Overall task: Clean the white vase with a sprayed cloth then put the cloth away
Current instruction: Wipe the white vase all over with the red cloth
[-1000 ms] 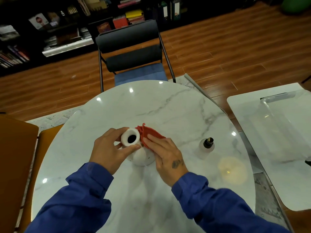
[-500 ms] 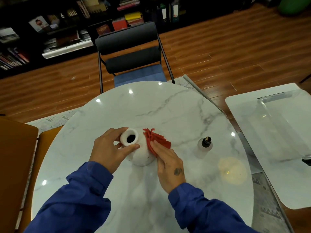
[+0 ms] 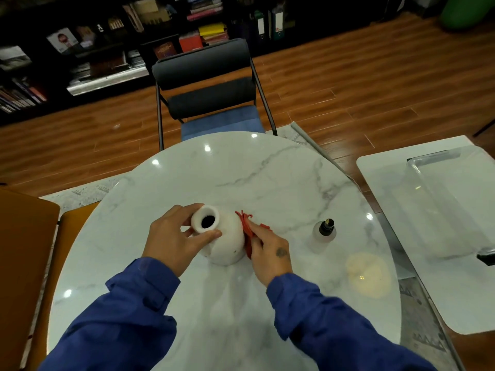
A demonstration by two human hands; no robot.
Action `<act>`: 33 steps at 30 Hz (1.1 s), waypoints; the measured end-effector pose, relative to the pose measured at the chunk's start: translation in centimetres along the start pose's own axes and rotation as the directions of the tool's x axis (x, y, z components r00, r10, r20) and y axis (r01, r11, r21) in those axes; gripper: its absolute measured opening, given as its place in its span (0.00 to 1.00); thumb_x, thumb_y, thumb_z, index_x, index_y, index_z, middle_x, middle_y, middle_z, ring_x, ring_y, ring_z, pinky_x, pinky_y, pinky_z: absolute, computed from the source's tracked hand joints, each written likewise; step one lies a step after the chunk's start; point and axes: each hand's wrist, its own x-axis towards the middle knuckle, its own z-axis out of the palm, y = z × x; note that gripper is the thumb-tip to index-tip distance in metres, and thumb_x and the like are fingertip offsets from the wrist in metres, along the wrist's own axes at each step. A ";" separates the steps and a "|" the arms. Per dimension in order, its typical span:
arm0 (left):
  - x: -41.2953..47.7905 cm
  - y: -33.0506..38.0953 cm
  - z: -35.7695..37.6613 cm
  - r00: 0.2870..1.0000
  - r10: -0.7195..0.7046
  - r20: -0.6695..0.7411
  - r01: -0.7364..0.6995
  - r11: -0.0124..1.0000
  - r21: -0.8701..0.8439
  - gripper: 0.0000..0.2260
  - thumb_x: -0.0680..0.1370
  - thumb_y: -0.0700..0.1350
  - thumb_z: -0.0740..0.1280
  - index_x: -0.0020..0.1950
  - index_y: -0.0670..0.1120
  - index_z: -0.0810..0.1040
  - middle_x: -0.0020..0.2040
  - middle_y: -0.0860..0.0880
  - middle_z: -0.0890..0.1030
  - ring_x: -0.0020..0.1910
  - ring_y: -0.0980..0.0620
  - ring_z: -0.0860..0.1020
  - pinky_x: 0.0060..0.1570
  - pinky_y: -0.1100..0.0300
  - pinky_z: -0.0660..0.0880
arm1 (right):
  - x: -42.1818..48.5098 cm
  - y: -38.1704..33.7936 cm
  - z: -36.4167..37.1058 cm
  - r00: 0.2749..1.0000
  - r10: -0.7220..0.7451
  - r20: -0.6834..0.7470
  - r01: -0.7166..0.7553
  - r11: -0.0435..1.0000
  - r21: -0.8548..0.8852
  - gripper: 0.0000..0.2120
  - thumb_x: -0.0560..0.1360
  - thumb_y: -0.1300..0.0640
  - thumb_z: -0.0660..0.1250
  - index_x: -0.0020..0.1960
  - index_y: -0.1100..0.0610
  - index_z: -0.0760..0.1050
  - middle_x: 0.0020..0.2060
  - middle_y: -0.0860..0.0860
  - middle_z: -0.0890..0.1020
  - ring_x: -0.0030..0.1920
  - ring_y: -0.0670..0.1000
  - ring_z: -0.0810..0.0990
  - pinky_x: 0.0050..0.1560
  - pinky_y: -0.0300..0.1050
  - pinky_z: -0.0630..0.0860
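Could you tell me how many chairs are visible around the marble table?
2: a black-backed chair with a blue seat at the far side, and an orange-brown chair at the left edge. Others may sit out of frame.

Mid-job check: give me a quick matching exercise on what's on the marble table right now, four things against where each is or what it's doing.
Things:
1. white vase
2. red cloth
3. spray bottle
4. left hand

States:
A. stands alone on the table, right of the vase
B. pressed against the vase's right side by the right hand
C. grips the vase at its neck
D. sits on the marble table, steadied at its neck

Pairs: 1-D, 2-B, 3-A, 4-C
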 end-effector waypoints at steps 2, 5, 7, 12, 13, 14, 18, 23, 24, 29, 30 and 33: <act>0.0 0.0 0.0 1.000 -0.003 0.002 0.003 1.000 0.011 0.23 0.64 0.50 0.78 0.58 0.51 0.79 0.49 0.55 0.79 0.48 0.59 0.78 0.42 0.73 0.74 | 2.2 -1.3 0.1 0.998 0.047 0.041 -0.043 0.996 -0.080 0.18 0.80 0.62 0.60 0.62 0.43 0.78 0.56 0.41 0.82 0.59 0.45 0.79 0.65 0.34 0.70; 0.0 0.0 0.1 1.000 -0.008 0.005 0.008 1.000 0.007 0.24 0.64 0.50 0.78 0.58 0.50 0.79 0.49 0.55 0.79 0.48 0.59 0.78 0.43 0.73 0.74 | 2.3 -4.4 -0.5 0.993 -0.042 0.114 0.047 0.998 -0.041 0.18 0.80 0.63 0.59 0.63 0.46 0.78 0.58 0.36 0.78 0.59 0.32 0.75 0.65 0.28 0.67; 0.0 -0.1 0.1 1.000 -0.009 0.002 0.009 1.000 -0.002 0.24 0.64 0.50 0.78 0.58 0.50 0.79 0.49 0.55 0.80 0.49 0.59 0.78 0.43 0.72 0.74 | 0.4 -4.8 -1.0 0.980 -0.161 0.115 0.165 0.986 -0.023 0.19 0.80 0.64 0.60 0.64 0.46 0.77 0.60 0.34 0.76 0.60 0.30 0.72 0.64 0.26 0.66; 0.0 -0.1 0.1 1.000 -0.010 -0.003 0.010 1.000 -0.022 0.23 0.64 0.49 0.79 0.57 0.52 0.79 0.49 0.55 0.80 0.49 0.58 0.79 0.44 0.70 0.75 | -1.8 -1.1 -1.2 0.999 -0.045 0.031 0.044 0.999 0.023 0.18 0.80 0.64 0.61 0.63 0.46 0.78 0.58 0.41 0.80 0.60 0.42 0.77 0.63 0.34 0.72; 0.0 0.0 0.1 1.000 -0.010 -0.003 0.010 1.000 -0.022 0.23 0.64 0.49 0.79 0.57 0.51 0.80 0.49 0.55 0.80 0.49 0.58 0.79 0.44 0.71 0.75 | -0.9 -1.3 -1.2 0.999 0.006 0.036 -0.006 1.000 0.017 0.17 0.80 0.64 0.61 0.63 0.47 0.78 0.56 0.40 0.80 0.58 0.42 0.77 0.62 0.30 0.71; -0.1 0.0 0.1 1.000 -0.010 -0.002 0.010 1.000 -0.019 0.23 0.64 0.49 0.79 0.57 0.51 0.80 0.49 0.55 0.80 0.49 0.58 0.79 0.44 0.71 0.75 | 0.3 -1.5 -1.0 0.997 0.049 0.055 -0.049 0.999 -0.006 0.16 0.80 0.63 0.61 0.62 0.48 0.79 0.55 0.40 0.81 0.56 0.40 0.77 0.62 0.28 0.70; -0.1 0.0 0.1 1.000 -0.011 0.003 0.011 1.000 -0.021 0.23 0.64 0.49 0.79 0.57 0.50 0.79 0.48 0.55 0.79 0.49 0.57 0.78 0.44 0.70 0.75 | 5.6 -4.1 -0.3 0.977 0.097 0.188 -0.054 0.973 -0.223 0.16 0.80 0.57 0.59 0.58 0.42 0.81 0.58 0.41 0.82 0.60 0.43 0.78 0.65 0.37 0.71; -0.1 0.2 0.1 1.000 -0.008 -0.013 0.008 0.999 -0.037 0.22 0.62 0.51 0.79 0.55 0.53 0.80 0.46 0.56 0.80 0.48 0.60 0.78 0.40 0.73 0.75 | 3.6 -8.3 -0.6 0.924 -0.145 0.354 0.216 0.961 -0.170 0.20 0.78 0.66 0.57 0.60 0.50 0.80 0.58 0.42 0.82 0.57 0.34 0.75 0.58 0.22 0.67; -0.1 0.3 0.1 1.000 -0.007 -0.014 0.006 0.999 -0.044 0.22 0.63 0.50 0.79 0.55 0.54 0.80 0.46 0.56 0.79 0.48 0.60 0.78 0.40 0.73 0.75 | 2.6 -7.8 -0.8 0.923 -0.199 0.329 0.267 0.947 -0.177 0.20 0.78 0.65 0.58 0.61 0.48 0.79 0.60 0.41 0.81 0.58 0.34 0.73 0.60 0.22 0.66; -0.2 0.1 0.1 1.000 -0.016 -0.004 0.016 0.999 -0.049 0.22 0.64 0.49 0.79 0.56 0.53 0.79 0.47 0.57 0.79 0.48 0.61 0.78 0.41 0.76 0.75 | -1.1 -3.1 -1.3 0.910 -0.401 0.110 0.415 0.868 -0.272 0.17 0.77 0.62 0.62 0.64 0.51 0.78 0.63 0.42 0.78 0.63 0.43 0.73 0.65 0.36 0.69; -0.2 0.0 0.1 1.000 -0.018 -0.003 0.018 0.999 -0.049 0.22 0.64 0.49 0.78 0.57 0.53 0.79 0.47 0.57 0.79 0.48 0.61 0.78 0.41 0.77 0.74 | -0.7 -3.3 -1.3 0.912 -0.391 0.121 0.410 0.873 -0.266 0.17 0.78 0.60 0.60 0.64 0.50 0.78 0.63 0.42 0.78 0.62 0.43 0.73 0.65 0.35 0.69; -0.1 0.0 0.1 1.000 -0.019 -0.003 0.019 0.999 -0.049 0.23 0.64 0.49 0.79 0.57 0.52 0.79 0.48 0.56 0.79 0.48 0.61 0.78 0.41 0.76 0.75 | 1.9 -5.7 -0.6 0.932 -0.254 0.259 0.315 0.921 -0.229 0.18 0.79 0.54 0.57 0.66 0.45 0.76 0.64 0.38 0.77 0.61 0.38 0.70 0.64 0.27 0.64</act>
